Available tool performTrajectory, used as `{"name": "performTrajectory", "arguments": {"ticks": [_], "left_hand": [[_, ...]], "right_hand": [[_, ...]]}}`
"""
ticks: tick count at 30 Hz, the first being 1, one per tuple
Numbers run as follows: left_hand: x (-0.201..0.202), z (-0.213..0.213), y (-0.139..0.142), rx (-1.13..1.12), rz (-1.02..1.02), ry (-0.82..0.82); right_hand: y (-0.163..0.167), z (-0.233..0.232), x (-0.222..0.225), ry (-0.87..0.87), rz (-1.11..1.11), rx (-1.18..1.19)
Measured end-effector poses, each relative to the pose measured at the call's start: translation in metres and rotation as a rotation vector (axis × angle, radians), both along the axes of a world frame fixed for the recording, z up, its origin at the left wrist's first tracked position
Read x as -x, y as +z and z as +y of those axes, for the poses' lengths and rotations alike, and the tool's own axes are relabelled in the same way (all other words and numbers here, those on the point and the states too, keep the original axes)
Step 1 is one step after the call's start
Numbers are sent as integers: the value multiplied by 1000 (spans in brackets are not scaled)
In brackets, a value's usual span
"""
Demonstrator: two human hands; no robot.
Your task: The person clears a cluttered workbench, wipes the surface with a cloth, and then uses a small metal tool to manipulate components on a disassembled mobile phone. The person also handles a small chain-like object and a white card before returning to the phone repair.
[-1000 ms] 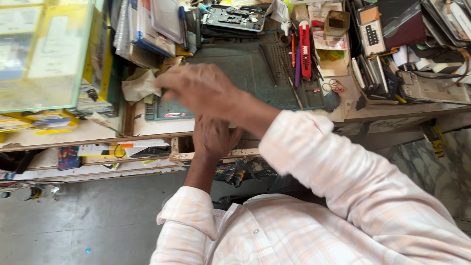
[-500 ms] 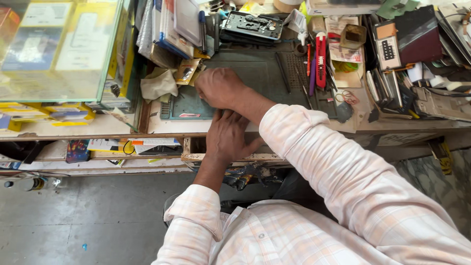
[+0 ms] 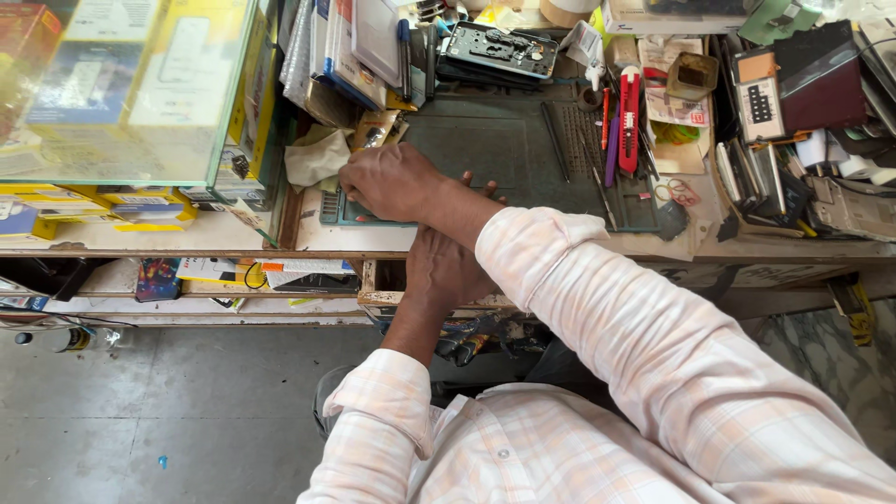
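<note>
The right hand (image 3: 387, 182) reaches across the left forearm to the left edge of the dark green work mat (image 3: 495, 149) on the surface, its fingers curled down at the mat's corner just beside a crumpled cloth (image 3: 313, 157); whether its grip holds anything cannot be told. The left hand (image 3: 448, 271) lies under the right forearm at the near edge of the mat, fingers hidden, its grip likewise unclear. A red utility knife (image 3: 630, 117) lies at the mat's right side.

Right hand (image 3: 387, 182) crosses over left hand (image 3: 448, 266) onto green work mat (image 3: 495, 149).
</note>
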State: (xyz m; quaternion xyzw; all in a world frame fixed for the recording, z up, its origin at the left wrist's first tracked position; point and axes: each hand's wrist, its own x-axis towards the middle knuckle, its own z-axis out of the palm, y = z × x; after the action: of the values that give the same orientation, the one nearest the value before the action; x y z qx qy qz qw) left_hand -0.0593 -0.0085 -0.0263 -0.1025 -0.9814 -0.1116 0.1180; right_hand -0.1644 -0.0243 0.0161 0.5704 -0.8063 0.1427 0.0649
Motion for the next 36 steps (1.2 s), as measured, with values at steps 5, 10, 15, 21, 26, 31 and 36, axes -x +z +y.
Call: {"name": "performTrajectory", "arguments": {"ticks": [5,10,15,21,26,31,36], "left_hand": [[-3,-1,-3,-70,18,-16],[-2,1,5,-55,-50,33],[-7,0,11,-120,108,24],[-5,-1,8,-107,-63,56],[-8,-1,-3,-164,115,66],[-2,-1,-12,-49,110,13],[2,-4,-15,108,175,-37]], "right_hand": [[-3,-9,-2,53,161,-146],[13,-1,14,77,-109,-41],[19,33,28,-50,-194,-10],[12,33,15,97,-232,12],[7,16,5,132,-142,3],[-4,7,-1,101,91,-62],[-5,7,-9,-14,19,-47]]}}
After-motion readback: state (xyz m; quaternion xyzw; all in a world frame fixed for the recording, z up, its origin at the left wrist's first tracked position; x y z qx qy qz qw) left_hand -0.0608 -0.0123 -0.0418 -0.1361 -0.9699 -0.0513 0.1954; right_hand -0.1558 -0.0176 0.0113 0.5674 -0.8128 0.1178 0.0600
